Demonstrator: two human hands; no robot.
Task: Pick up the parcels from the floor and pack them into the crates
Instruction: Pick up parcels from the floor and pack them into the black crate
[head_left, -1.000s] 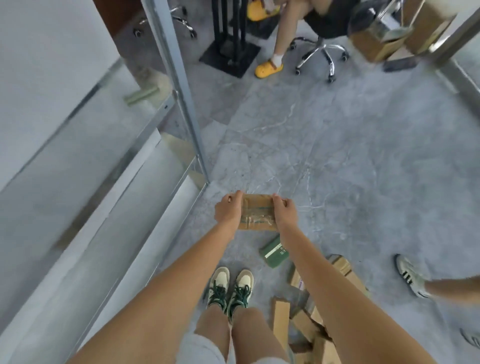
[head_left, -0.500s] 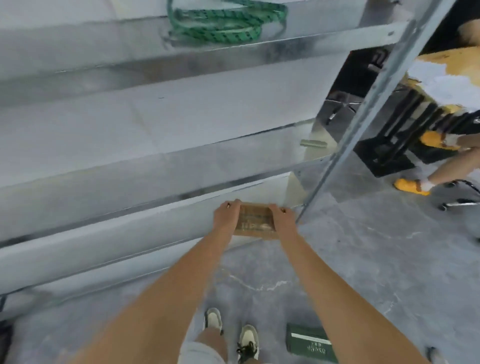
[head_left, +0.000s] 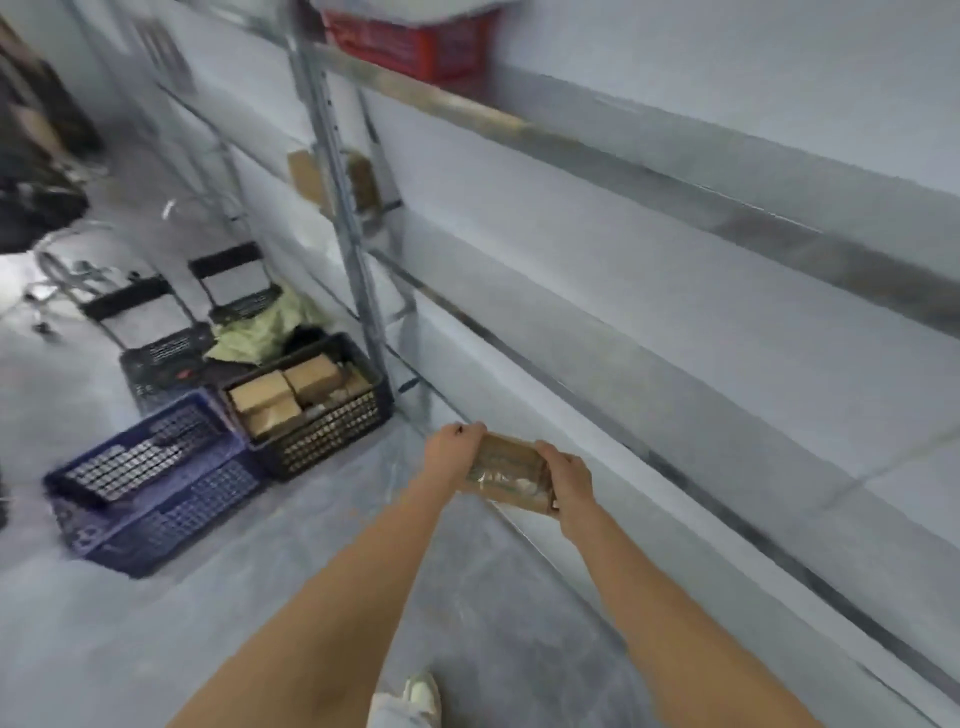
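Observation:
I carry a small brown cardboard parcel (head_left: 506, 470) with clear tape across its top, held out in front of me above the floor. My left hand (head_left: 451, 451) grips its left end and my right hand (head_left: 569, 480) grips its right end. Ahead to the left, on the floor, stands a black crate (head_left: 332, 434) holding several brown parcels. A blue crate (head_left: 156, 499) sits beside it, nearer the left, and its inside looks bare. The parcel is well to the right of both crates.
A metal shelving rack (head_left: 623, 171) runs along my right, its upright post (head_left: 337, 208) just behind the black crate. A red crate (head_left: 415, 47) sits on an upper shelf. Folding trolleys (head_left: 156, 332) and a green bag (head_left: 260, 332) stand behind the crates.
My view has swung left from the floor pile past the shelving to the crates. Both hands have kept their grip on the parcel throughout.

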